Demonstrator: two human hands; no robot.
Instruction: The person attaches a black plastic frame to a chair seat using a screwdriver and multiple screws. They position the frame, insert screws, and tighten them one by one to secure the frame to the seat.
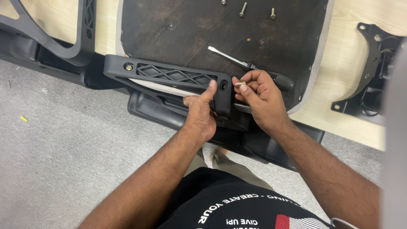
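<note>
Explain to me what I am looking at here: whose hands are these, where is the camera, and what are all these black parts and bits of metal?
This is one picture from a camera worn on a person's head, looking down at their own two hands; no robot is involved. An upturned chair seat lies on a pale wooden table, dark underside up. The left hand steadies a black plastic armrest bracket against the seat's edge, thumb beside an empty bolt hole. The fingers of the right hand pinch a small brass-coloured bolt close to that hole. A screwdriver lies on the seat behind the hands, and three loose bolts lie near the top. Other black chair parts lie at the sides.
</note>
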